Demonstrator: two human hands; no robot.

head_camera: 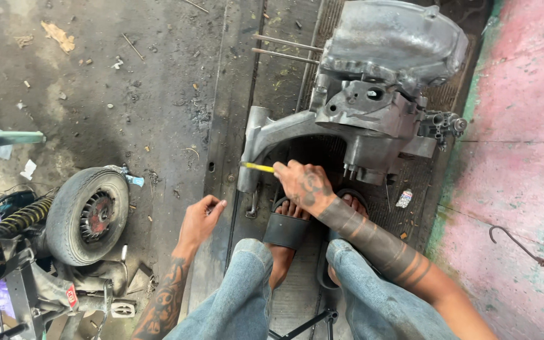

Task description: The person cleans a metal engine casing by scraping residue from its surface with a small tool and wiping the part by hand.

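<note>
Grip: right hand (302, 186) is closed around a yellow-handled tool (257, 167), fingers wrapped on the handle; the tool's tip, pointing left, meets the lower end of the engine casing's arm. Left hand (200, 219) hangs loosely curled and holds nothing, well left of the casing.
Engine casing (373, 101): big grey casting lying on the floor (96, 88), its curved arm (266, 135) sweeping down to the left; the work point is at that arm's foot.
Wheel (86, 214): small tyre with a red hub, well left of the casing, beside a coil spring (17, 219) and frame parts.
Feet: both in black sandals (286, 230), just below the casing, close under the right hand.
Doing it well, as I judge: bring the free hand onto the casing arm to steady it; keep the tool square to its seat so it does not slip toward the toes; push away from the feet.
Small bits: a wrapper (404, 199) lies just below the casing's right side.
</note>
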